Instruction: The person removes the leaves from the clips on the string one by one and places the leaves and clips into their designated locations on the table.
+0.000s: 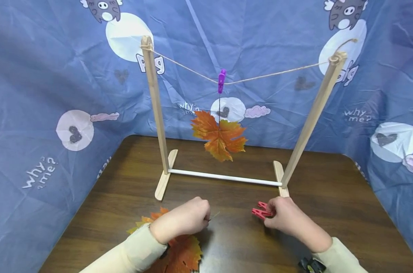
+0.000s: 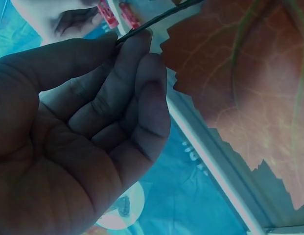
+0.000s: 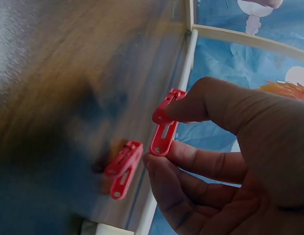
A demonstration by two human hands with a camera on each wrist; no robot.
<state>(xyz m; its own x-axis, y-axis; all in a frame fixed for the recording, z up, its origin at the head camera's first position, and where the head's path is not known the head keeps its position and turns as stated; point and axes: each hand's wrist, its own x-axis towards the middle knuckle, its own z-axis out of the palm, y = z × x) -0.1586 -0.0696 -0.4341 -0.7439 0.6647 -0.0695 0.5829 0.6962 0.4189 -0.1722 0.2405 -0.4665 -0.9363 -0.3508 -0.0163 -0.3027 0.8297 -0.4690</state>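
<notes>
My left hand (image 1: 192, 218) pinches the thin stem of an orange-red artificial maple leaf (image 2: 245, 63) between thumb and index finger. Below the left forearm, orange leaf parts (image 1: 184, 252) show over the table; the sleeve hides some of them, so I cannot tell how many leaves there are. My right hand (image 1: 285, 214) holds a red clothespin (image 3: 164, 122) by its handle ends, thumb on one side and fingers on the other. A second red clothespin (image 3: 125, 169) lies on the tabletop close beside it.
A wooden stand with a left post (image 1: 155, 102), a right post (image 1: 313, 117) and a white crossbar (image 1: 223, 177) stands behind the hands. From its sagging twine (image 1: 274, 74), a purple clothespin (image 1: 221, 81) suspends another maple leaf (image 1: 221, 140). Blue patterned cloth (image 1: 73, 76) surrounds the brown table (image 1: 124, 170).
</notes>
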